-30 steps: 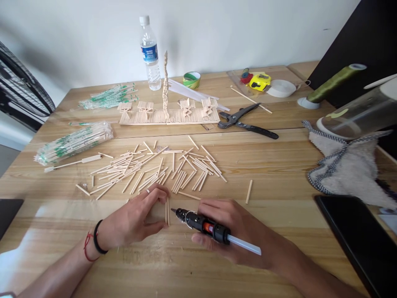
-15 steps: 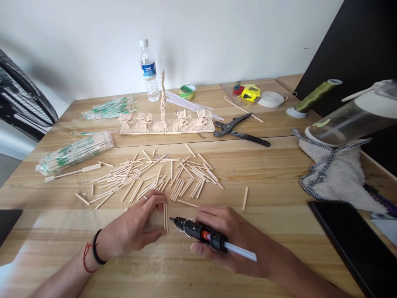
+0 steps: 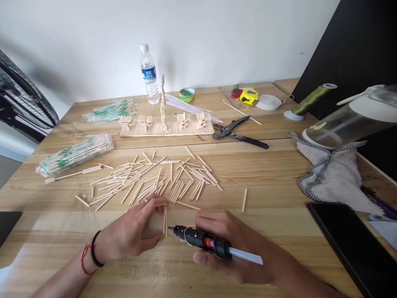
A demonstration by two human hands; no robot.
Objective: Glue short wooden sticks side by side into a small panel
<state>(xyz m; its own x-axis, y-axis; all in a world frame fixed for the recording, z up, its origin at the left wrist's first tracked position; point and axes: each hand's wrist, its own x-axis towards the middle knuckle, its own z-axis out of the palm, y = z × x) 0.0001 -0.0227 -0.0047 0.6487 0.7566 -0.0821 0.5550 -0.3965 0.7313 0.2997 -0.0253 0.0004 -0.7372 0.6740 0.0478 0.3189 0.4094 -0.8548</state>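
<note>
Left hand (image 3: 132,229) is pinching two wooden sticks (image 3: 166,221), right hand (image 3: 235,246) is gripping and partly hiding a hot-glue gun (image 3: 198,237), bottle label (image 3: 149,73) is showing illegibly small print.

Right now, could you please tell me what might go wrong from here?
The glue gun in the right hand points toward the left hand, so a slip could burn that hand if the tip is hot. The two sticks at the left hand might shift if the tip nudges them. The loose sticks lie close beyond the left hand, which might scatter some.
</note>
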